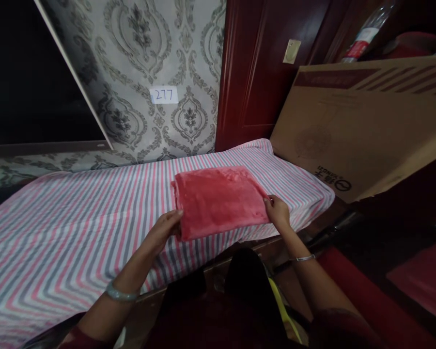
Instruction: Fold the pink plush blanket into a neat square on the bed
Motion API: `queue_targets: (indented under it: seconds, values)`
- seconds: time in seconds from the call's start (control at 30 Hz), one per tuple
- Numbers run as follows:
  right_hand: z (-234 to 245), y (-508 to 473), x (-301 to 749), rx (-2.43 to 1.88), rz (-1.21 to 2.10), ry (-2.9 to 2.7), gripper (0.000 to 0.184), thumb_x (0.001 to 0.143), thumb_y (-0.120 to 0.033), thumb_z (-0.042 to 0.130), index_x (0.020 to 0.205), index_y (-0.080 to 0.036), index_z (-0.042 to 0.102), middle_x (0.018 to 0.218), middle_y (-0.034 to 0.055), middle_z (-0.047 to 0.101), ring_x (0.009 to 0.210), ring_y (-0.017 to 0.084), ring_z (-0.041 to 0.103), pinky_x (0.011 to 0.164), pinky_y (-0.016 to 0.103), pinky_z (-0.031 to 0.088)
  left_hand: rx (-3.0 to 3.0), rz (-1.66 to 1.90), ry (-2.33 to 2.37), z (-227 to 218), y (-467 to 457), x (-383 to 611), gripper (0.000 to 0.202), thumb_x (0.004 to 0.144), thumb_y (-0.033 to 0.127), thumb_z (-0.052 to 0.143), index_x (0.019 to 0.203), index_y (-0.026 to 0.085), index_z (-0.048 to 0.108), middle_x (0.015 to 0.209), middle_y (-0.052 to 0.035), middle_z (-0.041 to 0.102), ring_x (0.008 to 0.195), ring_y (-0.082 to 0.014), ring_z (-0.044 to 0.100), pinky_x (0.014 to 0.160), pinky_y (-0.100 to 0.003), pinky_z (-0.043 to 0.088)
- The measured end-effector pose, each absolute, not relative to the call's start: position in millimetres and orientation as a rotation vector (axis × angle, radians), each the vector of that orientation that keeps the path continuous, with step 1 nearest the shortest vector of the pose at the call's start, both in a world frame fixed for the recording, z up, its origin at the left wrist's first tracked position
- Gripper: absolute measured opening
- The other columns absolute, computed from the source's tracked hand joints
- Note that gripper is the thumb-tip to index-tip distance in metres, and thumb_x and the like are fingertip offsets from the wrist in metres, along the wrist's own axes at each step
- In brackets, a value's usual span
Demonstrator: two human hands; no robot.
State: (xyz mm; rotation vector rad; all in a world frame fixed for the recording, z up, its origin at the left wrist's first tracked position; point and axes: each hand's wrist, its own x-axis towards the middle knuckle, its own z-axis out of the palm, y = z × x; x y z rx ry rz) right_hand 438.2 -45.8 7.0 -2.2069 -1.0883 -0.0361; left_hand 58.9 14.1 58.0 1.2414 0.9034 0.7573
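A folded red plush cloth (218,198) lies as a flat rectangle on a striped sheet (105,208) of pink, grey and white. Its left side shows uneven layered edges, and its far right part looks slightly rumpled. My left hand (167,225) pinches the cloth's near left edge, thumb on top and fingers partly hidden beneath. At the right edge, my right hand (277,211) grips the cloth between thumb and fingers. The near edge of the cloth reaches the front edge of the sheet-covered surface.
A large cardboard box (356,126) stands at the right, with a plastic bottle (366,36) above it. Behind the surface are a patterned wall (189,58) with a paper label (163,95) and a dark red door (254,68). A black screen (36,82) is at upper left.
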Motion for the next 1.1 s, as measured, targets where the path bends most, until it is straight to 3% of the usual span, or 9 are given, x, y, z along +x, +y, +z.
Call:
queue_targets:
  seconds: [0.13,0.27,0.4,0.5,0.6,0.8,0.93,1.03,1.1]
  values:
    - [-0.3,-55.7,437.9,-2.014,-0.022,-0.991,0.044,0.085,-0.042,0.048,0.106,-0.010,0.071,0.094,0.0177,0.071,0.085,0.028,0.064,0.078,0.037,0.045,1.352,0.790,0.938,57.2,4.8,62.8,0.049,0.058,0.054,0.085,0.084,0.016,0.069,0.064,-0.0006,0.063,0.055,-0.0135,0.053,0.055,-0.026,0.039]
    - [-24.2,-82.6,426.8,-1.715,-0.050,-0.701,0.058,0.078,-0.063,0.048,0.106,-0.014,0.064,0.099,0.0163,0.067,0.089,0.028,0.062,0.079,0.040,0.048,1.483,0.806,1.078,63.8,20.5,49.3,0.051,0.060,0.062,0.079,0.081,0.017,0.068,0.067,-0.0023,0.064,0.058,-0.0157,0.056,0.052,-0.025,0.039]
    - [-52.0,-107.0,396.5,-1.486,0.604,-0.383,0.064,0.069,-0.080,0.057,0.092,-0.020,0.060,0.082,0.0097,0.066,0.069,0.024,0.061,0.062,0.035,0.047,1.715,1.066,1.216,84.4,65.7,43.5,0.046,0.064,0.062,0.071,0.081,0.020,0.065,0.073,-0.0022,0.066,0.069,-0.0184,0.061,0.061,-0.027,0.048]
    - [-55.0,-112.2,367.7,-1.214,1.082,-0.379,0.069,0.071,-0.085,0.060,0.093,-0.020,0.065,0.088,0.0116,0.070,0.072,0.024,0.065,0.062,0.034,0.049,1.950,1.103,1.189,99.9,113.7,61.1,0.044,0.066,0.059,0.065,0.086,0.020,0.066,0.087,-0.0052,0.071,0.083,-0.0219,0.065,0.075,-0.031,0.052]
    - [-43.0,-108.8,343.7,-1.024,1.239,-0.415,0.070,0.069,-0.084,0.070,0.098,-0.020,0.068,0.098,0.0116,0.073,0.083,0.024,0.069,0.070,0.035,0.054,2.160,0.935,1.182,108.1,163.4,91.6,0.049,0.066,0.057,0.062,0.096,0.018,0.068,0.098,-0.0092,0.073,0.095,-0.0265,0.068,0.085,-0.036,0.054]
    - [-17.3,-100.5,319.4,-0.867,1.264,-0.283,0.061,0.059,-0.066,0.089,0.092,-0.019,0.068,0.095,0.0069,0.073,0.088,0.023,0.071,0.074,0.033,0.055,2.395,0.424,1.211,109.6,233.7,146.0,0.067,0.071,0.057,0.056,0.120,0.012,0.068,0.128,-0.0179,0.070,0.118,-0.0331,0.065,0.101,-0.039,0.051]
    - [-6.4,-95.8,310.2,-0.835,1.229,-0.193,0.062,0.056,-0.061,0.093,0.092,-0.018,0.066,0.092,0.0061,0.073,0.084,0.020,0.069,0.076,0.032,0.055,2.408,0.262,1.148,109.2,254.1,168.8,0.060,0.071,0.058,0.054,0.108,0.014,0.074,0.127,-0.0170,0.071,0.120,-0.0337,0.065,0.103,-0.037,0.049]
    - [-1.3,-89.2,304.0,-0.907,1.184,-0.156,0.070,0.050,-0.064,0.094,0.095,-0.019,0.065,0.089,0.0042,0.071,0.080,0.019,0.065,0.074,0.032,0.054,2.330,0.242,1.079,105.0,263.4,182.9,0.051,0.070,0.062,0.058,0.093,0.020,0.075,0.114,-0.0119,0.077,0.109,-0.0326,0.070,0.094,-0.036,0.054]
    - [-0.3,-84.0,299.2,-0.976,1.070,-0.178,0.071,0.053,-0.064,0.092,0.101,-0.021,0.064,0.098,0.0041,0.071,0.086,0.020,0.065,0.074,0.032,0.054,2.256,0.274,1.051,99.8,269.0,191.2,0.045,0.063,0.062,0.067,0.082,0.021,0.074,0.099,-0.0107,0.079,0.100,-0.0326,0.071,0.085,-0.034,0.055]
